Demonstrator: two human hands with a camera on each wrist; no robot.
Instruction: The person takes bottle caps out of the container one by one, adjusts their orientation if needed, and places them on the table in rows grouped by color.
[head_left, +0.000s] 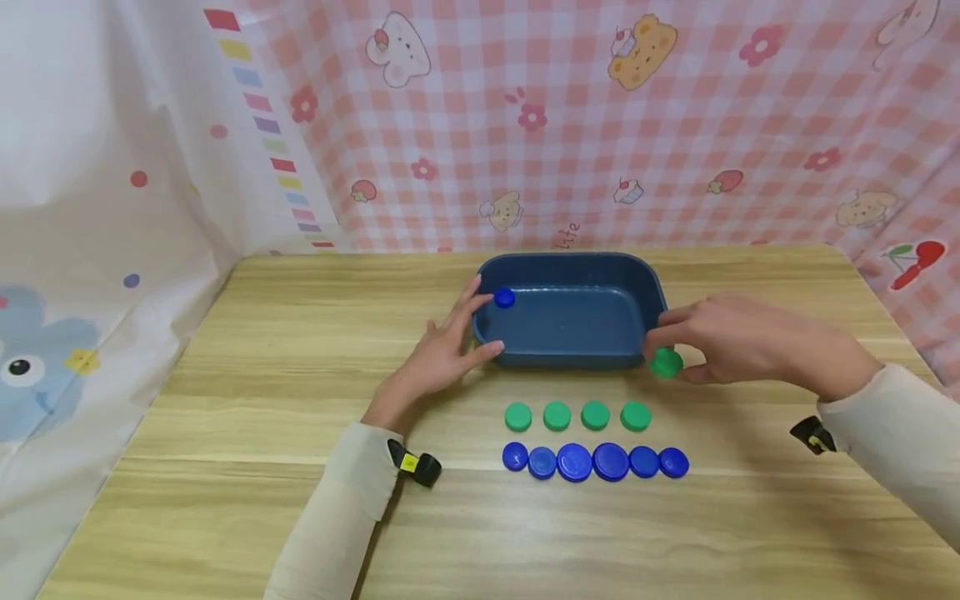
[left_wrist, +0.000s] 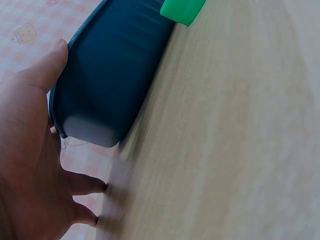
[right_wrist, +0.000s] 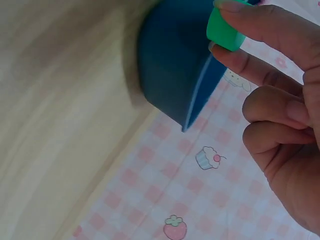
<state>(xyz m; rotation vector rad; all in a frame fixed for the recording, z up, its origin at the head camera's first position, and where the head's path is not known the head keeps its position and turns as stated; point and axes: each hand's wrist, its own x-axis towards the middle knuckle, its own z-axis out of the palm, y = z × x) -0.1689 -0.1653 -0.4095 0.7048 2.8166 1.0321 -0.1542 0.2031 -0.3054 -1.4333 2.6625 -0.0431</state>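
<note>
A dark blue plastic basin [head_left: 570, 362] stands on the wooden table. My left hand [head_left: 438, 350] holds its left end, thumb at the front rim and fingers spread along the side; in the left wrist view the thumb [left_wrist: 55, 62] lies against the rim. My right hand [head_left: 738, 337] pinches a green bottle cap [head_left: 666, 363] between thumb and index finger at the basin's front right corner. In the right wrist view this green cap [right_wrist: 225, 30] is beside the rim, the other fingers curled. One blue bottle cap [head_left: 504, 297] lies inside the basin, near its left wall.
In front of the basin lies a row of several green caps [head_left: 557, 416]. Nearer to me runs a row of several blue caps [head_left: 575, 462] of different sizes. A pink checked cloth [head_left: 465, 125] hangs behind the table, and a white patterned cloth [head_left: 97, 167] at the left.
</note>
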